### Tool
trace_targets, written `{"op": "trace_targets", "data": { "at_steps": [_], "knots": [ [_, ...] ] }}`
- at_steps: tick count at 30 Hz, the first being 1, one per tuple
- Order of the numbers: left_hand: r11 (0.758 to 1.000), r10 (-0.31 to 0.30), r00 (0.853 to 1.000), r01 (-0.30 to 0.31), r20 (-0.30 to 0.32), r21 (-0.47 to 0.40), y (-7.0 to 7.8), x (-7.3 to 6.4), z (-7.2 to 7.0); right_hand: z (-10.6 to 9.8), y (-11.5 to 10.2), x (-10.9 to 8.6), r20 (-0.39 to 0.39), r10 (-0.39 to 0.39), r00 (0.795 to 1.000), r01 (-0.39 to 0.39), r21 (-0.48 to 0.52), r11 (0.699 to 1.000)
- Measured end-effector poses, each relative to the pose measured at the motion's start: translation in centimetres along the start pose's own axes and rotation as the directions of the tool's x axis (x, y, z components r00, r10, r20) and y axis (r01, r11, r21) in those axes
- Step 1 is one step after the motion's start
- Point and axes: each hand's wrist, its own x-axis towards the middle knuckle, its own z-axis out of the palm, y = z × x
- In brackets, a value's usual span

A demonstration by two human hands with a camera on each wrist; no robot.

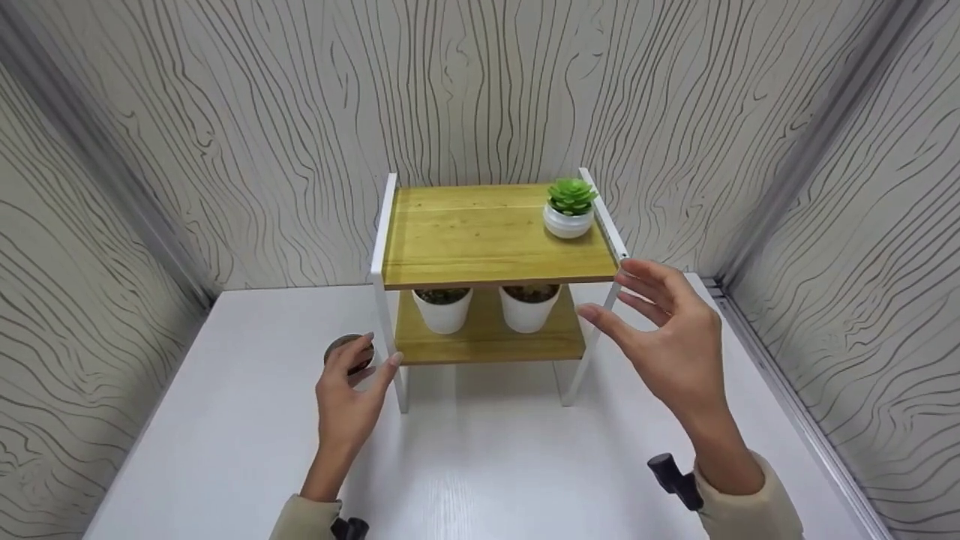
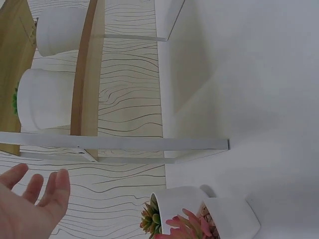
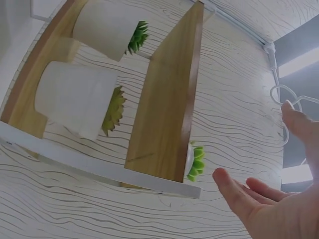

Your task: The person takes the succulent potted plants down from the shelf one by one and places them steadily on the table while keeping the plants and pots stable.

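Both hands are standing spread, holding nothing: the left hand (image 1: 349, 409) near the left side of the shelf (image 1: 465, 232), the right hand (image 1: 679, 352) beside its upper right corner — contact I cannot tell. Between them, just ahead, the shelf is running lengthwise left to right. On top, nearer the right hand, a ribbed pot (image 1: 568, 224) is holding a green succulent (image 1: 572, 196). Two planted white pots (image 1: 444, 315) are sitting below; two more planted pots (image 2: 232, 219) are standing left of the shelf.

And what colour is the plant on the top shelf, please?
The plant is bright green; it shows best in the head view.
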Motion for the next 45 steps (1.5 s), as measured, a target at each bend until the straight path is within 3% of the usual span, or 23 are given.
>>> {"op": "trace_targets", "data": {
  "at_steps": [6,15,21,26,32,38,45],
  "knots": [
    [1.000,0.015,1.000,-0.015,-0.001,-0.015,0.2,0.2,0.4,-1.3,-1.7,1.3,0.110,0.163,0.980,-0.151,-0.110,0.982],
    [0.998,0.034,0.999,-0.035,-0.026,-0.049,0.4,0.6,0.8,-2.5,-3.4,3.8,0.260,0.262,0.929,-0.217,-0.190,0.957],
    [0.998,0.026,0.999,-0.028,-0.029,-0.064,0.4,0.7,1.0,-2.7,-4.6,6.2,0.319,0.318,0.893,-0.224,-0.299,0.928],
    [0.997,0.005,1.000,-0.007,-0.022,-0.074,0.4,0.8,1.2,-2.8,-5.3,7.7,0.348,0.327,0.879,-0.184,-0.383,0.905],
    [0.998,-0.031,0.999,0.030,-0.020,-0.056,0.7,0.8,1.3,-2.6,-5.6,9.2,0.390,0.359,0.848,-0.177,-0.432,0.885],
    [0.994,-0.049,0.999,0.048,-0.005,-0.101,0.8,1.1,1.4,-2.0,-6.0,10.7,0.415,0.387,0.824,-0.154,-0.493,0.857],
    [0.988,-0.113,0.993,0.114,0.012,-0.105,1.3,1.4,1.4,-1.1,-6.0,12.5,0.471,0.441,0.764,-0.211,-0.464,0.860]
  ]
}}
